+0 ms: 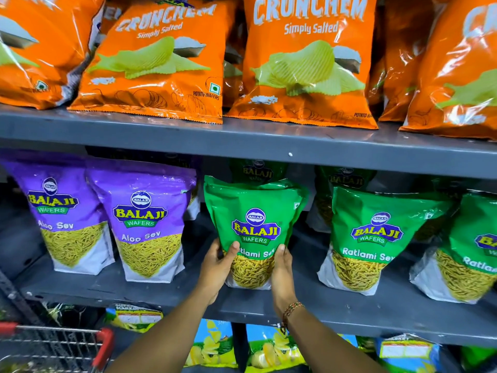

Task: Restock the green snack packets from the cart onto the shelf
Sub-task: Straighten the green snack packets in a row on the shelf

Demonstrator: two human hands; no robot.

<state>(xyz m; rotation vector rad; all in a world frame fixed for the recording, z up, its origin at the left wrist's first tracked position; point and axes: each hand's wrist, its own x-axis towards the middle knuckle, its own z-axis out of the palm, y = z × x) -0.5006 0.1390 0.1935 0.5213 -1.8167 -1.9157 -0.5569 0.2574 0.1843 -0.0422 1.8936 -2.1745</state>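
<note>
A green Balaji Ratlami Sev packet (255, 211) stands upright on the middle grey shelf (336, 313). My left hand (219, 267) grips its lower left side and my right hand (282, 275) grips its lower right side, thumbs on the front. More green packets (376, 232) stand to its right, and others sit in shadow behind it. The wire cart (53, 343) with red corners shows at the bottom left; its contents are mostly out of view.
Purple Aloo Sev packets (145, 224) stand left of the held packet. Orange Crunchem bags (309, 63) fill the shelf above. Blue and yellow snack bags (209, 345) sit on the shelf below. A gap lies between the purple packets and the held one.
</note>
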